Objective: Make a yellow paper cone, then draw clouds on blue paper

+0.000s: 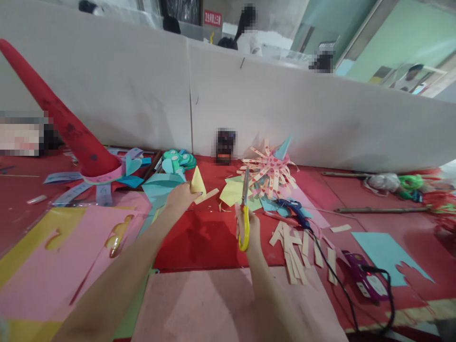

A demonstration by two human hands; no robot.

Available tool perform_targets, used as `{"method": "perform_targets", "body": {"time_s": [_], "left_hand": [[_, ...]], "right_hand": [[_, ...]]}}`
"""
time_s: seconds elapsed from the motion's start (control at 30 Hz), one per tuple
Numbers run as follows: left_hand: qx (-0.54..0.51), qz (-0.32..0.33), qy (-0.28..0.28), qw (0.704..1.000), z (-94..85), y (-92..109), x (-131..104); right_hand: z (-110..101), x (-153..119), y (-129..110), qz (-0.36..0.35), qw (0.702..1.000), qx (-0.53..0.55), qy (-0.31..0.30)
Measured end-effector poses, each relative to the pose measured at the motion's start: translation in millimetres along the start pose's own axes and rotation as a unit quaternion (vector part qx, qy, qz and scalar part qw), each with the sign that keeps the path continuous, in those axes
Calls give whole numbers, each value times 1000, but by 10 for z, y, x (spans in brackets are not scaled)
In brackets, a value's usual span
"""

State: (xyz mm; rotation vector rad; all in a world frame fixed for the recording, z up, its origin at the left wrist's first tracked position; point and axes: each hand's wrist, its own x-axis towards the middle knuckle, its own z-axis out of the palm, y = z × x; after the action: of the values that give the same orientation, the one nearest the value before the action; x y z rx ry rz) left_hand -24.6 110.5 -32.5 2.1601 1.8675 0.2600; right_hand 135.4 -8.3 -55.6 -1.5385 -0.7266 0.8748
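My left hand (182, 194) pinches a small yellow paper cone (198, 181) by its lower edge, its tip pointing up. A pair of scissors (244, 216) with yellow handles is in my right hand (252, 227), the blades pointing away from me and looking closed. Between and beyond my hands lie yellow paper pieces (235, 194). Light blue paper sheets (162, 186) are beside my left hand. To the right of the scissors, several pale paper strips (292, 256) lie in a loose pile.
A blue glue gun (299, 212) lies right, its cord near a purple power box (365, 275). A tall red cone (76, 128) stands left; a fringed pink paper piece (273, 168) sits behind. A white partition (142, 95) closes off the back, with people beyond it.
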Motion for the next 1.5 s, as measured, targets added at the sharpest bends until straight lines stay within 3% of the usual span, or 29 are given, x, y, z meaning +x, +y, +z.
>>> {"method": "perform_targets", "body": {"time_s": [0.1, 0.2, 0.37, 0.43, 0.57, 0.63, 0.87, 1.03, 1.13, 1.23, 1.33, 1.5], "left_hand": [[1, 3, -7, 1000, -4, -10, 14], [15, 15, -14, 1000, -61, -31, 8], [77, 0, -23, 997, -272, -26, -134], [89, -8, 9, 996, -373, 21, -217], [68, -3, 125, 990, -502, 170, -338], [45, 18, 126, 991, -510, 239, -365], [25, 75, 47, 996, -342, 315, -356], [29, 154, 6, 988, -89, 301, -305], [18, 207, -13, 978, 91, 300, -293], [-9, 224, -21, 974, 238, 292, -291], [-15, 229, -35, 973, 327, 268, -282], [-11, 210, -53, 976, 370, 223, -258]], "right_hand": [[-12, -12, -10, -20, 999, -29, -6], [-50, 24, 1, -81, 988, -130, -9], [-155, 125, 60, -160, 926, -341, -3], [-188, 141, 83, -175, 897, -407, -13], [-205, 128, 104, -195, 856, -476, -55], [-199, 112, 100, -193, 852, -478, -89], [-256, 59, 51, -182, 855, -416, -251], [-287, 56, 40, -184, 868, -373, -270], [-259, 84, 38, -189, 902, -317, -223], [-229, 142, 49, -195, 945, -248, -91], [-206, 211, 94, -199, 955, -220, 5], [-138, 303, 233, -178, 968, -176, -13]]}}
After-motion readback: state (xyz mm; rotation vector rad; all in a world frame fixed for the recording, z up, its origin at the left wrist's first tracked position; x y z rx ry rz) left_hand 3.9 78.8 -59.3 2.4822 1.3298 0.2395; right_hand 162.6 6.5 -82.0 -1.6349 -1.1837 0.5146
